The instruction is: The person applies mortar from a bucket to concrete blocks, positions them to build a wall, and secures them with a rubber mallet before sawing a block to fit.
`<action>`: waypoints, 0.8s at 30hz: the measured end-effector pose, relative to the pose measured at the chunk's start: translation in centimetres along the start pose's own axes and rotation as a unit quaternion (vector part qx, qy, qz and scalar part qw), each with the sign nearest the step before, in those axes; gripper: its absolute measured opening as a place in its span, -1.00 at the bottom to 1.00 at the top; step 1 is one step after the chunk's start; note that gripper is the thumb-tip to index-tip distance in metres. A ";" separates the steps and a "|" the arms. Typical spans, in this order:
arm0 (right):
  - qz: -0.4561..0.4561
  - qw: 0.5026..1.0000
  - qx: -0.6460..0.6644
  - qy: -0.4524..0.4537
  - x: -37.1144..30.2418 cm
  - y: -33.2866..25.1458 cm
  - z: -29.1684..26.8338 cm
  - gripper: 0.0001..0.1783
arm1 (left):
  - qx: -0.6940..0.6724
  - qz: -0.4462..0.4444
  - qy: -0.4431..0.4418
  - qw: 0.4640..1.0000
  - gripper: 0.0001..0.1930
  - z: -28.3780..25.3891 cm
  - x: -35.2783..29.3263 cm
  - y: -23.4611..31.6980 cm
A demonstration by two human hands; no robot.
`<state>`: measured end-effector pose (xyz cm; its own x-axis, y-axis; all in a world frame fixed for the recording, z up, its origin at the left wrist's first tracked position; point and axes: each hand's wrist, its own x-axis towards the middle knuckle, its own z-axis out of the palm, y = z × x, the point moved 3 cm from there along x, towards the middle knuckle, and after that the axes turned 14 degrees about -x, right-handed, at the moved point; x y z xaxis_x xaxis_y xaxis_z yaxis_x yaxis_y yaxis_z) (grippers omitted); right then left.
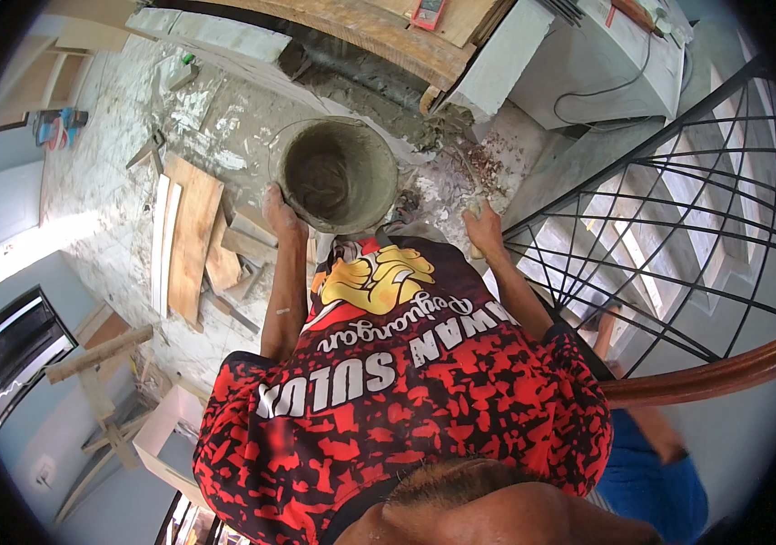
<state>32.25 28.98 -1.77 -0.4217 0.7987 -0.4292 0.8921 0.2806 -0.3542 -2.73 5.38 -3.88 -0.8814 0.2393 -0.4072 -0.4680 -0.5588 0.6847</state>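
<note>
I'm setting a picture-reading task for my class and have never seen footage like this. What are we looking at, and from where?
There is no machine: a person works with bare hands. This one picture comes from a wide fisheye camera on their head, looking down, so straight edges bend. The left hand touches the side of a bucket with a grey, mortar-like mix inside. The right hand is curled; what it may hold is unclear. Wooden boards lie on the floor at left; a brown handrail curves at right.
</note>
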 end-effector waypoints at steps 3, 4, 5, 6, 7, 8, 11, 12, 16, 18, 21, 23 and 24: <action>0.046 0.974 0.204 -0.091 0.3 1.0 2.3 -0.61 | -0.003 -0.005 -0.003 1.000 -0.78 1.3 -0.5 0.0; 0.080 0.947 0.290 -0.117 0.2 1.4 2.8 -0.63 | -0.003 -0.007 -0.008 1.000 -0.81 1.9 -0.7 0.1; 0.109 0.910 0.372 -0.145 -0.1 0.0 2.2 -0.65 | -0.004 -0.006 -0.011 1.000 -0.85 2.1 -0.7 0.2; 0.140 0.863 0.454 -0.172 -0.7 -1.0 1.8 -0.66 | 0.004 -0.005 -0.003 1.000 -0.84 2.3 -0.8 0.3; 0.146 0.843 0.486 -0.181 -0.8 -1.4 1.7 -0.63 | 0.013 -0.004 0.004 1.000 -0.84 2.5 -0.8 0.3; 0.153 0.820 0.519 -0.187 -0.7 -1.6 1.7 -0.59 | 0.022 -0.006 0.009 1.000 -0.83 2.6 -0.7 0.2; 0.161 0.768 0.588 -0.197 -1.0 -1.6 2.9 -0.56 | 0.019 -0.025 -0.026 0.999 -0.80 2.9 -0.3 0.3; 0.164 0.742 0.615 -0.209 -1.0 -1.5 3.5 -0.57 | 0.031 -0.025 -0.038 0.998 -0.75 3.0 -0.1 0.3; 0.153 0.677 0.692 -0.200 -0.5 -1.9 4.6 -0.56 | 0.062 -0.030 -0.067 0.995 -0.66 3.2 0.8 0.6; 0.147 0.640 0.729 -0.195 -0.4 -1.9 5.0 -0.55 | 0.066 -0.038 -0.074 0.994 -0.69 3.9 1.0 0.9; 0.134 0.630 0.743 -0.183 -1.2 -1.8 5.2 -0.54 | 0.072 -0.047 -0.076 0.993 -0.76 5.3 0.8 1.3; 0.113 0.622 0.750 -0.192 -2.2 -1.5 5.4 -0.54 | 0.075 -0.044 -0.063 0.994 -0.77 6.2 0.4 1.4; 0.097 0.610 0.759 -0.205 -2.7 -0.8 5.8 -0.54 | 0.074 -0.048 -0.059 0.994 -0.77 6.3 0.3 1.2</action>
<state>31.76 23.53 -5.19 -0.6151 0.4507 -0.6469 -0.1152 -0.8631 -0.4918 -3.98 9.79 0.68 -0.8294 0.3827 -0.4069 -0.5469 -0.4078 0.7312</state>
